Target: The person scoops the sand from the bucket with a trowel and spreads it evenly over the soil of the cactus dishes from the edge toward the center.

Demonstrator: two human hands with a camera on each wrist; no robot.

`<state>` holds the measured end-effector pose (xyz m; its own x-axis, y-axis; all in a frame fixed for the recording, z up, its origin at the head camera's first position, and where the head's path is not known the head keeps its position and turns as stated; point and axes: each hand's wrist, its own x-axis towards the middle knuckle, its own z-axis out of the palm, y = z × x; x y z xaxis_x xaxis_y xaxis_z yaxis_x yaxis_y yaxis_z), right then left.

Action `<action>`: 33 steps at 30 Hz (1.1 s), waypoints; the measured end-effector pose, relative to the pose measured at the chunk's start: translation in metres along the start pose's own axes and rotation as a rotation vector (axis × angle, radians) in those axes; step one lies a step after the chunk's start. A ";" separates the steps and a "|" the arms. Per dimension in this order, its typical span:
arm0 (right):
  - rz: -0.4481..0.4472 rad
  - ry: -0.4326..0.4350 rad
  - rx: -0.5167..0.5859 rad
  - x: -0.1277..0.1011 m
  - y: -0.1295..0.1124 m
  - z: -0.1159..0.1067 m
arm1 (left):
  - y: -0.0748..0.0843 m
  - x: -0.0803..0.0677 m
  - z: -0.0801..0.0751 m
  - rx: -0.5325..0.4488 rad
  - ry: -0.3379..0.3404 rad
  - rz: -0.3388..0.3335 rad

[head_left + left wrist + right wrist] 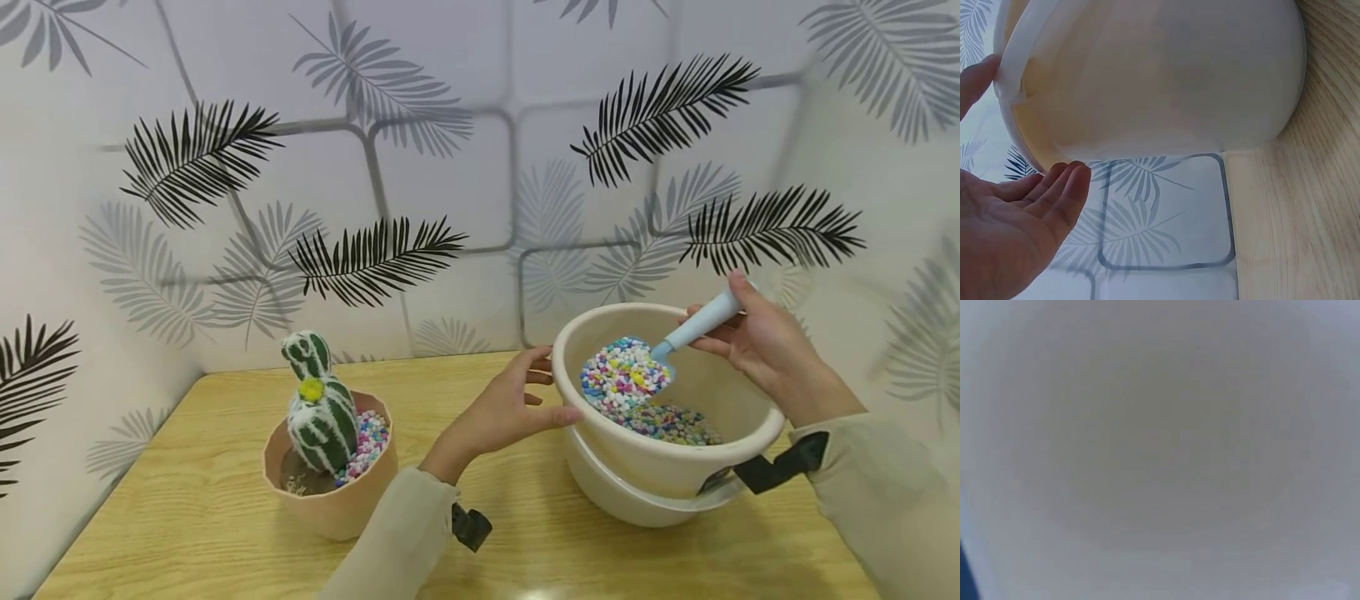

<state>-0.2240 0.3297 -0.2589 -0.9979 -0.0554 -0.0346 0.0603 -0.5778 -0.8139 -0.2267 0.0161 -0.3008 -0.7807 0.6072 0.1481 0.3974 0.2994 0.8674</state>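
A cream basin (738,398) holding coloured pebbles (660,421) sits tilted in a second white basin (622,492) at the right of the wooden table (195,517). My right hand (761,342) grips the handle of a light blue scoop (693,327), whose blade carries a heap of pebbles inside the basin. My left hand (510,404) has its thumb on the basin's left rim, fingers straight beside the wall. In the left wrist view the basin (1160,75) fills the top and the open left hand (1016,225) lies below it. The right wrist view is a grey blur.
A peach pot (333,492) with a green and white cactus (318,404), soil and some coloured pebbles stands at the left of the table. Walls with a leaf pattern close in the back and both sides.
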 end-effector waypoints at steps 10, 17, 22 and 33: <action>0.005 -0.004 0.091 -0.004 -0.003 -0.002 | 0.004 -0.006 -0.010 0.042 0.051 0.015; -0.006 -0.007 0.142 -0.009 -0.003 -0.005 | 0.002 -0.010 -0.018 0.057 0.076 0.015; 0.005 -0.015 0.222 -0.013 -0.004 -0.004 | 0.000 -0.015 -0.024 0.086 0.105 0.024; -0.019 -0.031 0.307 -0.023 -0.007 -0.003 | 0.005 -0.022 -0.041 0.113 0.127 0.051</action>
<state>-0.2013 0.3372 -0.2542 -0.9979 -0.0640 0.0005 0.0509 -0.7975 -0.6011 -0.2273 -0.0260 -0.2804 -0.8096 0.5284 0.2556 0.4846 0.3557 0.7992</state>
